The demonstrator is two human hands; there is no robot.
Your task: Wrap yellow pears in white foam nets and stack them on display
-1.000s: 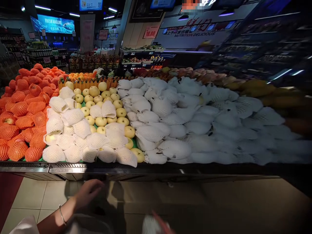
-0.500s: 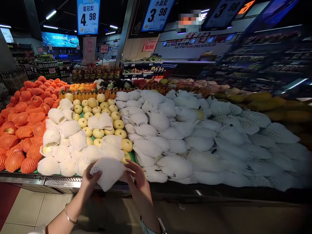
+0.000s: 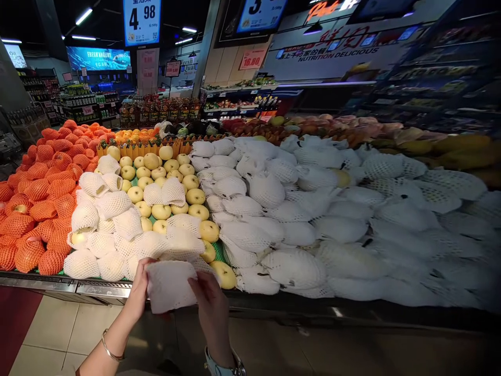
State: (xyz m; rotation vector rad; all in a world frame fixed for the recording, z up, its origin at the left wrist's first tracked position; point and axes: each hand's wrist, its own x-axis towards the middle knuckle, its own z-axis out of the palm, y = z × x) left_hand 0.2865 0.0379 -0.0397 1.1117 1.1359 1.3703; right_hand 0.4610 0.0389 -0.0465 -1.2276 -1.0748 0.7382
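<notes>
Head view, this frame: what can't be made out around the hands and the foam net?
- Whether the foam net holds a pear: the net's own face hides its inside.
- Fingertips of the left hand and right hand: tucked behind the net.
- Second price sign: cut off by the top edge, only "3." shows.
- Fruit at far right: blurred and dim.

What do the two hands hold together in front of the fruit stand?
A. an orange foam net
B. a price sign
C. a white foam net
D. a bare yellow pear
C: the left hand and the right hand grip the two sides of a white foam net, just below the yellow pears.
</notes>
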